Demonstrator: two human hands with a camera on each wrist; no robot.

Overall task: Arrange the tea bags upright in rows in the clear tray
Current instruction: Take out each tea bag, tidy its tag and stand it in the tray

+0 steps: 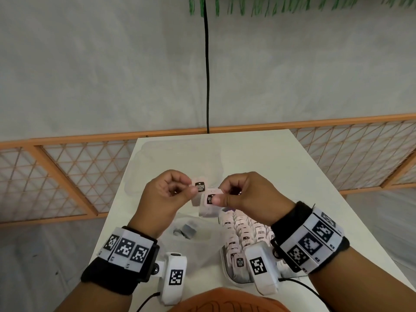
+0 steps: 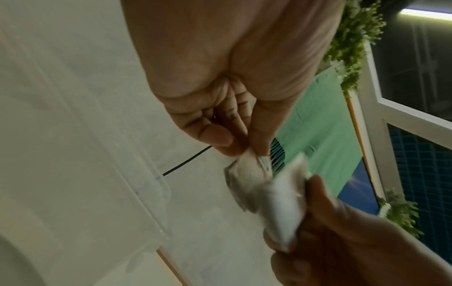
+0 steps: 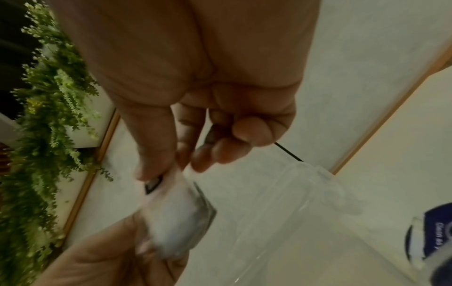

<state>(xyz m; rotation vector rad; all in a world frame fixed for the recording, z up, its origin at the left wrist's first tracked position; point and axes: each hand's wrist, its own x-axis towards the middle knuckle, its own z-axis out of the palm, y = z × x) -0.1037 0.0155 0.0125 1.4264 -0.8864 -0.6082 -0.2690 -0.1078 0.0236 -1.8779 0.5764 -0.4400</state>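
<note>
Two tea bags (image 1: 203, 194) are pinched above the table (image 1: 281, 158), one by each thumb and forefinger of the left hand (image 1: 166, 194) and right hand (image 1: 245, 194), probably being separated before tray (image 1: 227, 266) placement.

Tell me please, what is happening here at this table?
A person is sorting tea bags. The left hand pinches one tea bag and the right hand pinches another tea bag; both are held up close together above the white table. Near the person's right wrist, a clear tray already holds several rows of upright tea bags. The two held bags are not yet in it.
</note>
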